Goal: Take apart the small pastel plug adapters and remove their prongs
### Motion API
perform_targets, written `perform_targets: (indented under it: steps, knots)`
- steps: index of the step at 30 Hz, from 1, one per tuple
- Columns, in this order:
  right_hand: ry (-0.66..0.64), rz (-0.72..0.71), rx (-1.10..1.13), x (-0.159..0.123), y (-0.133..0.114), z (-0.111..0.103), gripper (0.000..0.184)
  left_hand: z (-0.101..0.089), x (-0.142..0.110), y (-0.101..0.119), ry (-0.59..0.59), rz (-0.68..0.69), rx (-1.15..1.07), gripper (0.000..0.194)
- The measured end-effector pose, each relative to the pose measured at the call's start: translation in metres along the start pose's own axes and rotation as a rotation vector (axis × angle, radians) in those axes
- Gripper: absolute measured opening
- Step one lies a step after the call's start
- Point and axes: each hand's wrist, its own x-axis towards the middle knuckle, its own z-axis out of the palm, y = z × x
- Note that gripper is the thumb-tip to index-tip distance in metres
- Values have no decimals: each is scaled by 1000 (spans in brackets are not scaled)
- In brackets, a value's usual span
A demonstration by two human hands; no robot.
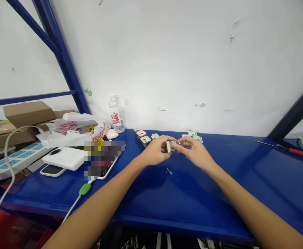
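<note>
My left hand (155, 151) is closed around a small cream-coloured plastic piece (168, 147) with a flat rim, held on its side above the blue table. Against its right side my right hand (196, 152) is closed, thumb and forefinger pinched together. What sits between those fingertips is too small and hidden to name. Behind my left hand stand several small blocks with pale tops, among them a pink-topped block (141, 133) and a cream-topped block (145, 139). More of them, including a mint-green piece (197, 138), lie behind my right hand. Below my hands is a tiny metal-looking scrap (169, 171).
Along the left are a power strip (24, 155), a white power bank (63, 158), a phone (108, 169) on a cable, a plastic bag (71, 133) and a cardboard box (29, 114). A water bottle (116, 116) stands by the wall. A red-handled screwdriver (296, 152) lies right.
</note>
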Motion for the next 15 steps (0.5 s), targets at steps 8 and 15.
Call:
perform_targets:
  steps: [8,15]
  knots:
    - [148,-23,-59,4,0,-21,43,-9,0,-4,39,-97,75,34]
    - [14,-104,-240,-5,-10,-17,46,-14,0,3,48,-155,310,26]
